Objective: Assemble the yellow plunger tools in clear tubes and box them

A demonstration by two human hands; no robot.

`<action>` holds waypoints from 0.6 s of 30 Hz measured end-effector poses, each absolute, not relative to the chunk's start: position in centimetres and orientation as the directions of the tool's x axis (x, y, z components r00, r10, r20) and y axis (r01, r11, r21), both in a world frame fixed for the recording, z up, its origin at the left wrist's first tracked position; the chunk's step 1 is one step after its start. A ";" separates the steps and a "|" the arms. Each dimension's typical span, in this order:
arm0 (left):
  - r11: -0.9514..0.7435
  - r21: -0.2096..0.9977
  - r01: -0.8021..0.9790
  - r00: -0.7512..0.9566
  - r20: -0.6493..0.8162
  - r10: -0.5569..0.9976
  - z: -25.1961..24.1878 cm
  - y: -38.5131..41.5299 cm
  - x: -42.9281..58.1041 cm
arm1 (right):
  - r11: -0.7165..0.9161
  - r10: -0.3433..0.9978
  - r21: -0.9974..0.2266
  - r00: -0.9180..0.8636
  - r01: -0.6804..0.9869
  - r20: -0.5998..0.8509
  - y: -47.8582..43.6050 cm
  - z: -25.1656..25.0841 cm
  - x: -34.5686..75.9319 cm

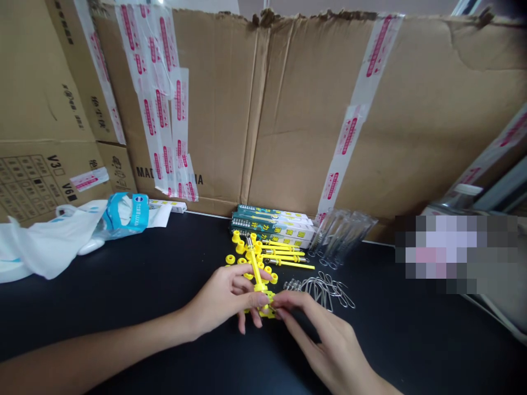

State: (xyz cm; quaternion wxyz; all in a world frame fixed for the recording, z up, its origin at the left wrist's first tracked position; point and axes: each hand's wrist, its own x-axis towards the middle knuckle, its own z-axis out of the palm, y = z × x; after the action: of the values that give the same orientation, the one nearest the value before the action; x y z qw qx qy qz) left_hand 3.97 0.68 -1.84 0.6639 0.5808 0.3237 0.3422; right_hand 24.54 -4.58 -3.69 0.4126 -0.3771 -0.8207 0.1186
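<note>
My left hand (pixel 234 293) is closed around a yellow rod (pixel 256 266) with a metal end at its top and a collar at its bottom. Just below, beside my left fingertips, is a flat yellow part with holes (pixel 269 314). The fingertips of my right hand (pixel 317 334) are pinched together at the right side of this yellow work. What they hold is too small to make out. Behind my left hand lie several small yellow caps (pixel 240 247). Several yellow rods with metal springs (pixel 284 257) lie to their right.
Bent metal wire hooks (pixel 325 291) lie right of my hands. Clear plastic tubes (pixel 343 236) and printed narrow boxes (pixel 272 226) stand behind. A tissue pack (pixel 140 214) and white plastic bag (pixel 49 236) are at left. Cardboard walls (pixel 308 109) enclose the black table (pixel 156 362).
</note>
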 end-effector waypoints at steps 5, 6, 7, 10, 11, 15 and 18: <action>0.093 0.996 -0.001 0.603 -0.073 0.794 -2.0 0.6 3.8 | 0.766 0.628 -0.383 -0.472 0.517 0.619 -4.8 -2.9 24.8; 0.091 0.996 0.015 0.609 -0.081 0.789 -2.0 0.6 3.8 | 0.788 0.601 -0.357 -0.504 0.501 0.621 -4.9 -2.7 24.8; 0.088 0.996 0.030 0.614 -0.088 0.784 -2.0 0.6 3.8 | 0.813 0.569 -0.328 -0.535 0.481 0.625 -4.9 -2.6 24.9; 0.069 0.995 0.066 0.626 -0.095 0.774 -1.9 0.5 3.9 | 0.864 0.483 -0.237 -0.598 0.445 0.639 -5.1 -2.4 25.1; 0.055 0.996 0.073 0.628 -0.089 0.773 -1.8 0.4 3.9 | 0.867 0.467 -0.201 -0.601 0.457 0.649 -5.1 -2.3 25.1; -0.035 0.997 0.065 0.631 -0.014 0.776 -1.4 0.2 3.9 | 0.839 0.430 -0.046 -0.610 0.542 0.665 -5.0 -2.1 25.3; -0.081 0.996 0.030 0.630 0.044 0.776 -1.1 0.1 3.9 | 0.825 0.424 0.027 -0.651 0.564 0.629 -4.9 -1.7 25.3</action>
State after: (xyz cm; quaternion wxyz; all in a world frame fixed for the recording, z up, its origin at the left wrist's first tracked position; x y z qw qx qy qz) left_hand 3.87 0.09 -1.14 0.6073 0.6679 0.3014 0.3070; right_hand 25.30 -4.90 -1.73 0.3151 -0.2741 -0.9018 -0.1110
